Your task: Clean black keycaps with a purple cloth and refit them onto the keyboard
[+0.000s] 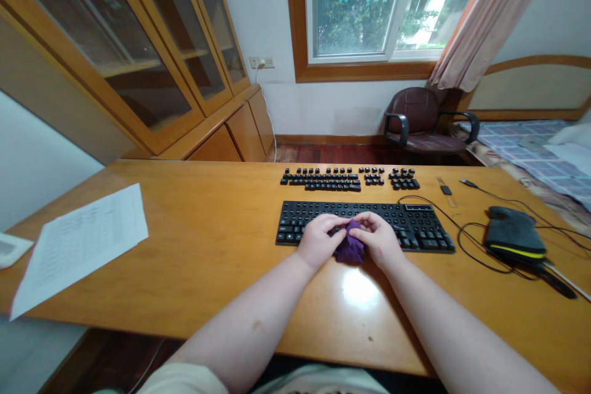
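A purple cloth (351,249) is pinched between the fingers of both my hands, over the front edge of a black keyboard (429,235). My left hand (321,237) grips the cloth from the left, thumb and fingertips closed. From the right, my right hand (377,239) holds it the same way. Whether something small sits inside the cloth is hidden by the fingers. Many key positions on the keyboard lack their caps, while some caps remain along the front and right. Behind it, loose black keycaps (332,182) lie in rows on the desk.
A grey and black cloth item with a yellow stripe (514,237) lies at right among black cables (466,231). A small clear tool with a black part (446,189) lies behind. Printed paper (87,240) is at left on the wooden desk (194,246). A chair (422,120) stands beyond.
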A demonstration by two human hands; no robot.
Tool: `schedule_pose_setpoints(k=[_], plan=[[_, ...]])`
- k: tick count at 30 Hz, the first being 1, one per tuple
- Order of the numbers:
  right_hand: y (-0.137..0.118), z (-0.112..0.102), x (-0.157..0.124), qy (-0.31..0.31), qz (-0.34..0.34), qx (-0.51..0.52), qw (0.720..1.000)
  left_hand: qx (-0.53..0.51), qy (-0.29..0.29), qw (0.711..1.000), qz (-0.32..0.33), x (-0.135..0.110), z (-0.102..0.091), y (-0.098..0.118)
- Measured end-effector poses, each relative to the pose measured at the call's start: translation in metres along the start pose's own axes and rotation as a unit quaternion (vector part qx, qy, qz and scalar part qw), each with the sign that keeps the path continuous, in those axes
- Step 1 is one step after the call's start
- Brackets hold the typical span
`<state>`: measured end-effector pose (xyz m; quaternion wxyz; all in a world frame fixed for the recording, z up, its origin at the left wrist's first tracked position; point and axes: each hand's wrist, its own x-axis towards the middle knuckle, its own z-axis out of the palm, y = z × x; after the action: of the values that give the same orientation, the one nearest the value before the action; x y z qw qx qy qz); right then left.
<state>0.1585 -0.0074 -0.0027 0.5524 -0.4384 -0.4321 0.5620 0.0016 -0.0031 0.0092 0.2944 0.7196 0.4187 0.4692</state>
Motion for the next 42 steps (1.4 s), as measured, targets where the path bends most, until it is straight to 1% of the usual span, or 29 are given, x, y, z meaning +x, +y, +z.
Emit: schedule_pose_setpoints(k=[3,5,8,13,16,19,22,25,28,33,37,42], plan=[[-0.0054,0.002,-0.003,0.026,-0.001,-0.067,0.997,0.063,-0.015,0.997,0.05,-0.001,-0.0012,0.0012],[-0.0076,0.0027,-0.0035,0.035,0.004,-0.077,0.996,0.08,-0.027,0.995,0.061,-0.0008,-0.0014,0.0021],[-0.0078,0.002,-0.0025,0.029,0.007,-0.071,0.997,0.072,-0.031,0.996,0.046,-0.0001,-0.0013,0.0033],[-0.0056,-0.0003,-0.0019,-0.009,-0.012,-0.077,0.997,0.065,-0.032,0.997,0.032,-0.0016,-0.0014,0.0046],[-0.0071,-0.0006,-0.0019,-0.007,-0.019,-0.087,0.996,0.057,-0.035,0.997,0.03,-0.0025,-0.0007,0.0048],[-0.0076,-0.0009,-0.0004,0.013,-0.013,-0.091,0.996,0.031,-0.031,0.999,0.006,-0.0021,0.0006,0.0043],[-0.0044,-0.0027,0.0023,0.025,-0.008,-0.069,0.997,-0.009,-0.019,0.999,-0.034,-0.0009,0.0018,0.0028],[-0.0009,-0.0056,0.0046,0.005,-0.012,-0.048,0.999,-0.047,0.015,0.996,-0.069,0.0005,0.0023,0.0006],[-0.0006,-0.0067,0.0049,-0.012,-0.014,-0.047,0.999,-0.062,0.044,0.994,-0.081,0.0018,0.0021,-0.0009],[-0.0016,-0.0043,0.0036,-0.013,-0.016,-0.059,0.998,-0.06,0.04,0.996,-0.059,0.0023,0.0019,0.0002],[0.0007,-0.0043,0.0043,0.005,-0.03,-0.063,0.998,-0.064,0.027,0.996,-0.051,0.0027,0.0014,0.0012],[0.0004,-0.0051,0.0037,0.007,-0.025,-0.035,0.999,-0.059,-0.023,0.998,-0.013,0.0028,-0.003,0.0032]])
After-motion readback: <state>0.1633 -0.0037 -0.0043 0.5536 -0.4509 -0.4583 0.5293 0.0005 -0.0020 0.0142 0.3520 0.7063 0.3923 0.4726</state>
